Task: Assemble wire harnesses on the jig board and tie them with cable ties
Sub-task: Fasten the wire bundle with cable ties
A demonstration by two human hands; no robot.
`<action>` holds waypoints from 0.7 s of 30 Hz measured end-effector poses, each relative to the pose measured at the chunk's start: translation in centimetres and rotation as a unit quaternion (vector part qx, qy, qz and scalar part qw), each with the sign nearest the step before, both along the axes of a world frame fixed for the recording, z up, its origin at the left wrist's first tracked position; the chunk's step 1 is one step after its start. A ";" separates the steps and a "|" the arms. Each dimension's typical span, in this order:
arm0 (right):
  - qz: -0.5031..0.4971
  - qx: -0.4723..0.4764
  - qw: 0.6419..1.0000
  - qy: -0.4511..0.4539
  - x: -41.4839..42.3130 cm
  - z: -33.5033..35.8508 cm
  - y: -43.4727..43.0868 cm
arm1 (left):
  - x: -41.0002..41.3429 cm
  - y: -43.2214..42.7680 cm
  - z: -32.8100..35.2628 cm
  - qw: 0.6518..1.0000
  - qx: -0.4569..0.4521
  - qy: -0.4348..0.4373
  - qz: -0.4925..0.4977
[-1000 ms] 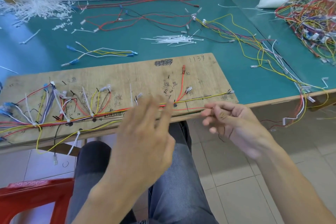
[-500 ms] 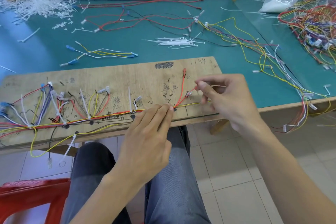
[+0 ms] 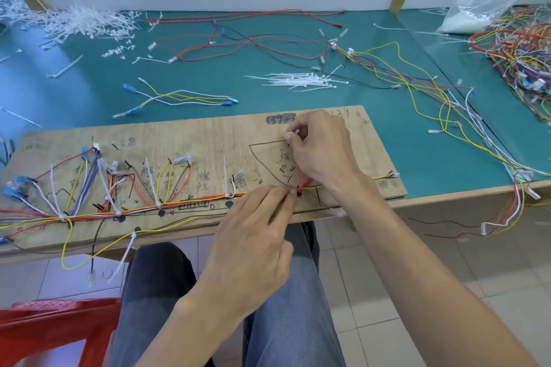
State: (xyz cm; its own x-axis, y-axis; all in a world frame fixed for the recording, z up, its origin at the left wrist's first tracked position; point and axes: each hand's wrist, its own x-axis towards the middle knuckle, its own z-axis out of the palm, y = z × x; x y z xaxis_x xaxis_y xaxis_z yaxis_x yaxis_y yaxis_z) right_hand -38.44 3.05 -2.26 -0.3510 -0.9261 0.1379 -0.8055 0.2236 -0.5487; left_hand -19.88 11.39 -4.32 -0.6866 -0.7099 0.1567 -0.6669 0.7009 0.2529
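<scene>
The red and yellow wire bundle (image 3: 193, 202) is being pinched by the left hand (image 3: 256, 235) near the front edge of the worn wooden jig board (image 3: 193, 140). A small white connector (image 3: 296, 132) is being gripped by the right hand (image 3: 322, 152) towards the board's far right corner. Bare wood is being left open along the far edge. Loose white cable ties (image 3: 298, 80) are being kept on the teal worktop (image 3: 89, 89) beyond.

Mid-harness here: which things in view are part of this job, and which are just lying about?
In the job: jig board; wire bundle routed on it; left hand pinching the bundle; right hand pinching a small white piece; loose cable ties.
Lying about: tie offcuts heap; tangled wire pile; plastic bag; red stool.
</scene>
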 end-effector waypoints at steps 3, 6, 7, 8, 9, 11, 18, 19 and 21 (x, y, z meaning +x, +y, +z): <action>0.012 0.006 1.000 0.005 -0.2 0.4 -0.2 | 0.0 0.0 0.2 1.000 -0.002 0.019 0.018; 0.030 0.024 0.999 0.034 -0.2 0.6 -0.3 | 0.0 -0.1 0.6 0.999 -0.029 0.015 0.043; 0.035 0.026 0.998 0.035 -0.2 0.5 -0.4 | 0.1 -0.1 0.6 0.999 -0.040 0.009 0.033; 0.042 0.025 0.998 0.033 -0.3 0.5 -0.5 | 0.2 -0.1 0.6 0.999 -0.051 0.000 0.013; 0.053 0.023 0.998 0.033 -0.3 0.4 -0.6 | 0.3 0.0 0.5 0.998 -0.059 -0.012 -0.007; 0.089 0.020 0.995 0.038 -0.4 0.2 -0.7 | 0.4 0.2 0.3 0.997 -0.063 -0.030 -0.030; 0.152 -0.005 0.986 0.067 -0.9 0.1 0.3 | 0.2 2.0 -0.5 0.992 -0.056 0.015 -0.109; 0.149 -0.008 0.985 0.081 -0.8 0.2 0.8 | 0.1 2.2 -0.6 0.992 -0.053 0.012 -0.116; 0.127 -0.029 0.989 0.075 -0.6 0.7 2.5 | -0.1 2.5 -0.5 0.991 -0.045 0.012 -0.122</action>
